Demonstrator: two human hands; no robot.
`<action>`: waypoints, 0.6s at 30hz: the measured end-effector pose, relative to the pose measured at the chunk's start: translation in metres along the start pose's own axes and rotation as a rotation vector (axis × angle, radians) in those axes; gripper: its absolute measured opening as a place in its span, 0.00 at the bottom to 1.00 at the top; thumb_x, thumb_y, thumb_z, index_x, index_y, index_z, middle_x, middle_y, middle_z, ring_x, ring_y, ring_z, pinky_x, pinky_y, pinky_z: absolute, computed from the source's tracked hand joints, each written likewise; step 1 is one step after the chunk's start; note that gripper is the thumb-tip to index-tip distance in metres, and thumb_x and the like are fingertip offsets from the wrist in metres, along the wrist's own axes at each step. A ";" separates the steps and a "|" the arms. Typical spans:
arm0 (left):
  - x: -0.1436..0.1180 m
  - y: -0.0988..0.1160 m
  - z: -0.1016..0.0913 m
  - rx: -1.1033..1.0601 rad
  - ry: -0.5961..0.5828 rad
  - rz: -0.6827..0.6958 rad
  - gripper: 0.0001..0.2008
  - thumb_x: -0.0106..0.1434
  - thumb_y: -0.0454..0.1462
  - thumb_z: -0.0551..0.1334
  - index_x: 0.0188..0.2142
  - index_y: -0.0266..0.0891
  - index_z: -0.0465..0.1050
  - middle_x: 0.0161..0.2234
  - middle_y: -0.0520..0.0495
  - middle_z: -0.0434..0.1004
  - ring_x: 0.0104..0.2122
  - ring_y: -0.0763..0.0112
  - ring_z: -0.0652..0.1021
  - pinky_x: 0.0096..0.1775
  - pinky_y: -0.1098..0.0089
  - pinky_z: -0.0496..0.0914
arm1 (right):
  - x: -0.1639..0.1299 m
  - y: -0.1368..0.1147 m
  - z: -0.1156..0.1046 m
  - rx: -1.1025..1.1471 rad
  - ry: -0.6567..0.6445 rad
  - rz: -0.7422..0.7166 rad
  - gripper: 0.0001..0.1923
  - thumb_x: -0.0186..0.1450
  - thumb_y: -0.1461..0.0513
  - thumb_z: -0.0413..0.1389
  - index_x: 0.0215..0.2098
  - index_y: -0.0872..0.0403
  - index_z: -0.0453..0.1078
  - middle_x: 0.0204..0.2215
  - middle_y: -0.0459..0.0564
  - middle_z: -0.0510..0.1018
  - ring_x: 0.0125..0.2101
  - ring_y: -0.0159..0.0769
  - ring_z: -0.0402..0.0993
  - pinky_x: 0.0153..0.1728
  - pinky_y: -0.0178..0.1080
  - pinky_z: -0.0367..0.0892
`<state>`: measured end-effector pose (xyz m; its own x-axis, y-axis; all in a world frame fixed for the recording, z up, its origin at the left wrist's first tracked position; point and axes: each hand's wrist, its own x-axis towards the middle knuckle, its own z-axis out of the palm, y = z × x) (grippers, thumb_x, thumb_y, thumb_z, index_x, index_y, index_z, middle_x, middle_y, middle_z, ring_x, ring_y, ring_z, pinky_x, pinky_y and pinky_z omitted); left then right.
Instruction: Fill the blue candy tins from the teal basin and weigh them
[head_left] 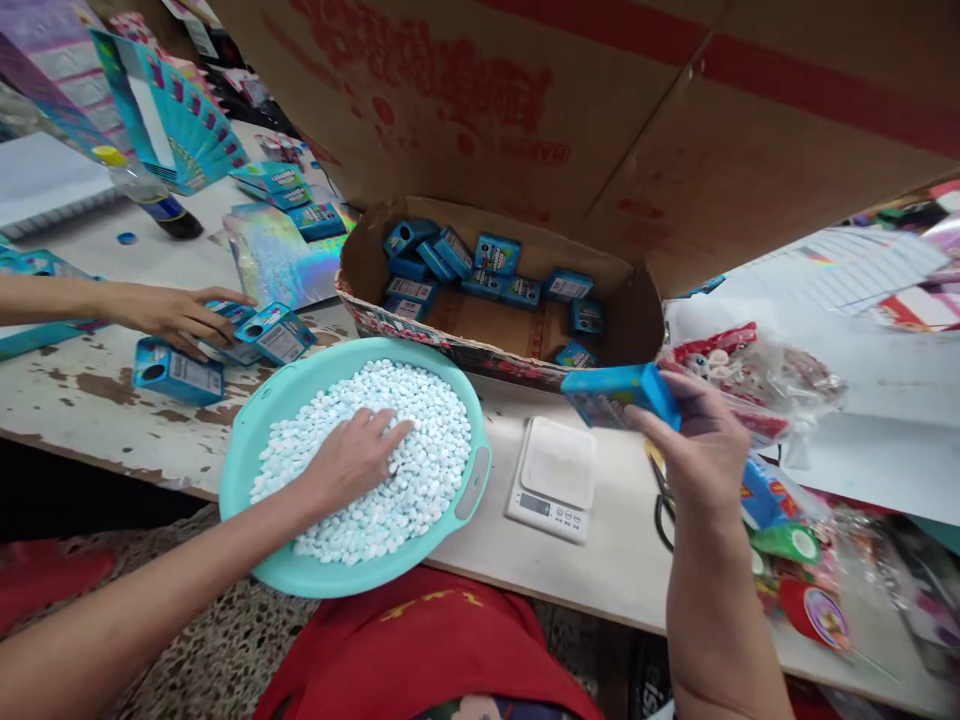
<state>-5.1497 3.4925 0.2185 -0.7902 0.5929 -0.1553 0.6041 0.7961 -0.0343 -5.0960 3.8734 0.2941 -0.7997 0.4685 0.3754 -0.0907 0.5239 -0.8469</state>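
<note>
My left hand (pixel 358 455) rests in a turquoise basin (pixel 238 470) of small white pieces (pixel 420 430) that look like candies or pebbles. Its fingers are a little apart, their tips partly sunk among the pieces. My right hand (pixel 701 425) grips a small blue printed box (pixel 619 392), raised over the table to the right of a white digital scale (pixel 555 475). Similar blue boxes (pixel 496 255) lie loosely inside an open cardboard carton (pixel 487 352) behind the basin and scale.
A co-worker's hand (pixel 184 315) touches blue boxes (pixel 279 335) left of the basin. Scissors (pixel 664 505) lie beyond the scale, near a plastic bag (pixel 787 380) and colourful packets (pixel 787 540). A bottle (pixel 161 200) lies tilted at the back left. The carton's tall flap (pixel 465 90) stands behind.
</note>
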 end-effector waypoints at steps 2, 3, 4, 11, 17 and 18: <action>0.012 -0.003 -0.005 -0.008 -0.035 -0.054 0.24 0.60 0.31 0.56 0.56 0.42 0.67 0.52 0.38 0.70 0.48 0.52 0.72 0.36 0.63 0.71 | -0.031 -0.001 -0.001 -0.090 -0.057 0.047 0.27 0.49 0.53 0.70 0.45 0.51 0.74 0.40 0.50 0.79 0.41 0.43 0.77 0.44 0.47 0.73; 0.016 -0.004 -0.007 -0.015 -0.052 -0.073 0.23 0.60 0.32 0.55 0.56 0.41 0.66 0.52 0.38 0.70 0.47 0.52 0.72 0.33 0.64 0.71 | -0.045 -0.001 0.000 -0.127 -0.087 0.071 0.27 0.49 0.52 0.70 0.45 0.51 0.74 0.39 0.50 0.80 0.40 0.44 0.77 0.43 0.47 0.73; 0.020 -0.004 -0.009 -0.021 -0.064 -0.087 0.23 0.61 0.33 0.55 0.56 0.41 0.66 0.51 0.37 0.70 0.47 0.51 0.73 0.31 0.65 0.70 | -0.059 0.000 0.001 -0.152 -0.120 0.092 0.27 0.49 0.51 0.70 0.44 0.51 0.74 0.38 0.50 0.80 0.39 0.44 0.77 0.42 0.47 0.73; 0.024 -0.003 -0.012 -0.050 -0.073 -0.166 0.20 0.61 0.36 0.55 0.54 0.41 0.66 0.48 0.40 0.71 0.43 0.55 0.76 0.32 0.66 0.68 | -0.123 0.019 0.017 0.123 -0.168 0.388 0.26 0.50 0.52 0.70 0.44 0.51 0.74 0.39 0.51 0.80 0.40 0.40 0.75 0.41 0.42 0.72; 0.006 -0.001 -0.022 -0.024 -0.001 -0.173 0.18 0.65 0.41 0.53 0.52 0.44 0.71 0.55 0.41 0.70 0.51 0.49 0.72 0.34 0.62 0.70 | -0.152 0.041 0.008 0.696 -0.026 0.883 0.26 0.52 0.54 0.69 0.48 0.49 0.73 0.41 0.47 0.79 0.34 0.32 0.75 0.31 0.34 0.72; 0.003 0.001 -0.027 -0.009 0.033 -0.157 0.18 0.65 0.41 0.54 0.53 0.45 0.71 0.57 0.42 0.69 0.51 0.47 0.71 0.35 0.60 0.70 | -0.156 0.043 0.006 0.759 -0.038 0.935 0.27 0.52 0.54 0.69 0.49 0.47 0.72 0.42 0.46 0.79 0.35 0.33 0.76 0.32 0.34 0.72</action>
<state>-5.1545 3.4985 0.2450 -0.8781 0.4643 -0.1160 0.4717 0.8805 -0.0464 -4.9784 3.8183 0.1972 -0.7582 0.4159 -0.5021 0.2172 -0.5650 -0.7960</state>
